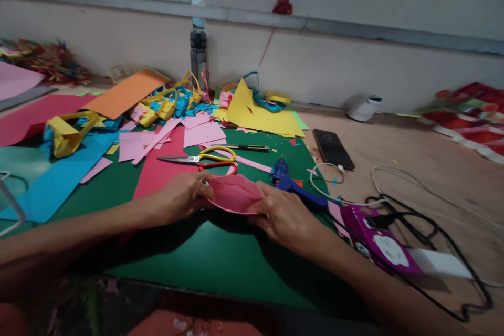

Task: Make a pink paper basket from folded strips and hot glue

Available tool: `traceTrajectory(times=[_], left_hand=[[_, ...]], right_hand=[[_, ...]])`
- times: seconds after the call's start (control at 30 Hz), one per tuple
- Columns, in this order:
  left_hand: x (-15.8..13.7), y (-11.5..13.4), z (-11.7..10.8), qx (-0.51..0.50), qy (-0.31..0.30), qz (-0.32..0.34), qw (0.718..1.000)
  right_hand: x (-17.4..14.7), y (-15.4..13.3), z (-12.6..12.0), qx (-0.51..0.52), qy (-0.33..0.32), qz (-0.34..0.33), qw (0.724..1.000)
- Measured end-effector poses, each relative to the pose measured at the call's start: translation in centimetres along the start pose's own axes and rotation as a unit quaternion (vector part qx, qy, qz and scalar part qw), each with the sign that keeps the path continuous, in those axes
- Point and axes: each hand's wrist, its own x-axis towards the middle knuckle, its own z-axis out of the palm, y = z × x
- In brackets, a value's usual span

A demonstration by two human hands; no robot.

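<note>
Between my hands is a folded pink paper piece (235, 194), its top spread apart like a small pouch. My left hand (191, 193) pinches its left end, thumb toward me. At the opposite end my right hand (277, 213) grips it, with some fingers hidden underneath. Just beyond the paper lie scissors (185, 159) with one yellow and one red handle. A blue glue gun (289, 181) rests on the green board (205, 257), close to my right hand. Red paper (157, 168) lies flat beyond my left forearm.
Pink paper scraps (205, 134), a yellow sheet (260, 113) and small paper baskets (165, 107) crowd the far side. At right are a phone (333, 148), a purple power strip (366, 231) and loose cables. A blue sheet (59, 181) lies at left, near a yellow paper basket (66, 136).
</note>
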Motion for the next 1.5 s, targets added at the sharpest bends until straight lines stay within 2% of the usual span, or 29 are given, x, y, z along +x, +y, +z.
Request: traceTrajectory(times=[0.13, 0.23, 0.33, 0.43, 0.57, 0.7, 0.8, 0.93, 1.13, 1.27, 1.33, 1.43, 1.5], left_hand=[[0.0, 0.3, -0.7, -0.038, -0.018, -0.032, 0.999], [0.1, 0.5, -1.0, -0.094, -0.003, -0.061, 0.994], [0.0, 0.5, -0.8, -0.144, 0.040, -0.071, 0.986], [0.0, 0.6, -0.4, -0.177, 0.113, -0.080, 0.974], [0.0, 1.1, 0.1, -0.203, 0.167, -0.150, 0.953], [0.2, 1.4, 0.4, -0.253, 0.181, -0.221, 0.924], [0.2, 1.4, 0.6, -0.308, 0.191, -0.231, 0.903], [0.0, 1.5, 0.9, -0.371, 0.218, -0.219, 0.876], [0.0, 1.6, 0.9, -0.454, 0.161, -0.258, 0.837], [0.0, 1.5, 0.8, -0.477, 0.113, -0.237, 0.839], [0.1, 1.5, 0.9, -0.502, 0.089, -0.241, 0.826], [0.1, 1.6, 0.9, -0.538, 0.085, -0.263, 0.796], [0.2, 1.6, 0.9, -0.539, 0.095, -0.269, 0.792]], right_hand=[[-0.1, 0.4, 0.3, 0.033, 0.048, 0.020, 0.998], [-0.2, 0.5, 0.1, 0.071, 0.049, 0.021, 0.996], [0.0, 0.4, 0.0, 0.090, 0.041, 0.038, 0.994], [0.2, 0.4, 0.0, 0.119, 0.040, 0.049, 0.991], [0.3, 0.2, -0.1, 0.176, 0.047, 0.048, 0.982], [0.2, -0.1, -0.2, 0.252, 0.103, 0.053, 0.961], [0.1, -0.2, -0.1, 0.302, 0.144, 0.068, 0.940], [0.2, -0.3, 0.4, 0.336, 0.148, 0.088, 0.926], [0.4, 0.1, 0.6, 0.337, 0.167, 0.090, 0.922], [0.4, 0.1, 0.6, 0.341, 0.181, 0.094, 0.918], [0.4, 0.1, 0.6, 0.338, 0.186, 0.097, 0.918], [0.4, -0.1, 0.5, 0.326, 0.186, 0.096, 0.922], [0.4, -0.1, 0.4, 0.319, 0.187, 0.096, 0.924]])
